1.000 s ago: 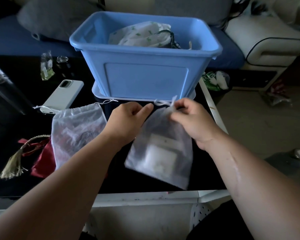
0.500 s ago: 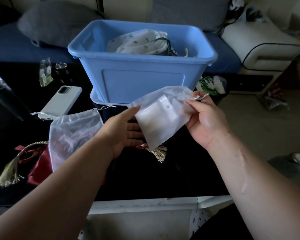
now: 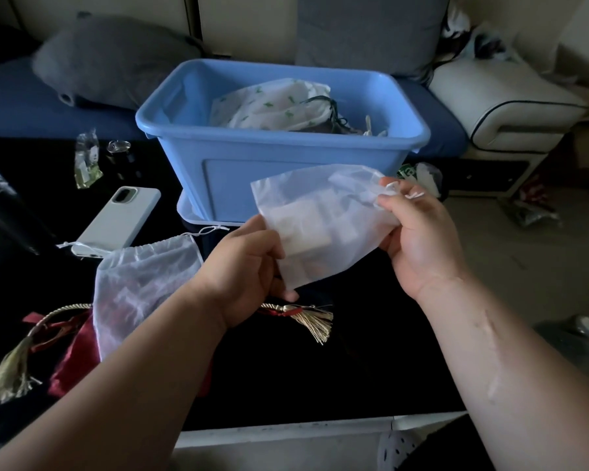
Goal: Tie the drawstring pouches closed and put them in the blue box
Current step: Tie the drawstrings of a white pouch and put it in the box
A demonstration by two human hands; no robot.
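Note:
A sheer white drawstring pouch [image 3: 323, 219] with a pale box inside hangs in the air in front of the blue box [image 3: 279, 171]. My right hand [image 3: 419, 239] pinches its gathered mouth and cord ends. My left hand [image 3: 249, 270] grips its lower left edge. A second sheer white pouch [image 3: 140, 283] lies open-mouthed on the black table, partly under my left forearm. A red pouch [image 3: 72, 355] with gold tassels lies beneath it. Inside the blue box rests a white pouch with green print [image 3: 272, 103].
A white phone [image 3: 119, 219] lies on the black table [image 3: 320, 375] left of the box. A small clear packet [image 3: 85, 161] and a dark small object sit further back. A sofa with a grey cushion [image 3: 113, 59] runs behind. Floor clutter lies to the right.
The sheer pouch was lifted off the table and turned sideways in front of the box. My left hand went from open beneath it to gripping its lower edge.

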